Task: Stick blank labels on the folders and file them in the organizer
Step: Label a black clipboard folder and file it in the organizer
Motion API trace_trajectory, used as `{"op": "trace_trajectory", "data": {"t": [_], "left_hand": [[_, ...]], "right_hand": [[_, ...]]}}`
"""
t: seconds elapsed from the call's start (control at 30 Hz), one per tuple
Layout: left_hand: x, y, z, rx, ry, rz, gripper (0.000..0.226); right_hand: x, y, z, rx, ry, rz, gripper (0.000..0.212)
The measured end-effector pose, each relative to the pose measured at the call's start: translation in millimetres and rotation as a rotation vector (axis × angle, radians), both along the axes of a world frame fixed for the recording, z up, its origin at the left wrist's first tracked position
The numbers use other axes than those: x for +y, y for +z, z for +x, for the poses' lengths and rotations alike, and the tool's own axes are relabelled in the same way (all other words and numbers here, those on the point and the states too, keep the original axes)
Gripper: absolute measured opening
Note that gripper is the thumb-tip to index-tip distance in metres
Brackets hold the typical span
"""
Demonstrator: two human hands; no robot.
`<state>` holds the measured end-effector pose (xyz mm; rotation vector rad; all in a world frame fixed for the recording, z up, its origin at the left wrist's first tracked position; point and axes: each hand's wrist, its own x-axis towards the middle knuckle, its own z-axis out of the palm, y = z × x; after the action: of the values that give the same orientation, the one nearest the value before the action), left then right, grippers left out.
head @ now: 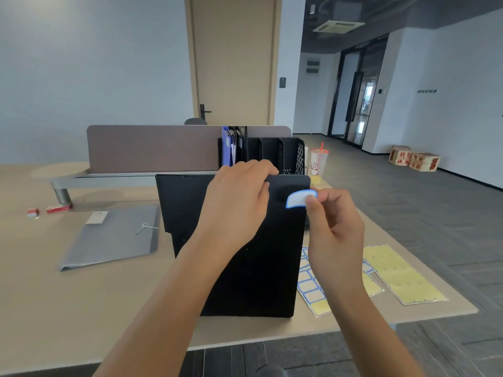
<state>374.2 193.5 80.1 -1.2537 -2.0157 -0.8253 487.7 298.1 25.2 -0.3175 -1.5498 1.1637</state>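
Black folder stands tilted on the bench, just in front of the organizer. Left hand grips its top edge w/ curled fingers. Right hand pinches one blue-edged label betw. thumb & fingers, at the folder's top right corner. To do it well: hold folder steady, set one label edge first, smooth across, no creases. Count: 1 black folder, 1 grey folder left of it, 1 organizer, approx. 3 label sheets right of it.

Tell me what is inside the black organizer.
The organizer's leftmost slot holds a blue folder and dark folders; other slots look empty, though the left hand covers their bottoms.
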Motion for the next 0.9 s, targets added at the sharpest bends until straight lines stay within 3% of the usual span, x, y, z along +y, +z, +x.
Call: {"op": "trace_trajectory", "data": {"t": [0.9], "left_hand": [[-10,10,2,-0.036,-0.065,-0.026,0.041]], "right_hand": [[3,2,-7,0.059,-0.037,0.011,0.009]]}}
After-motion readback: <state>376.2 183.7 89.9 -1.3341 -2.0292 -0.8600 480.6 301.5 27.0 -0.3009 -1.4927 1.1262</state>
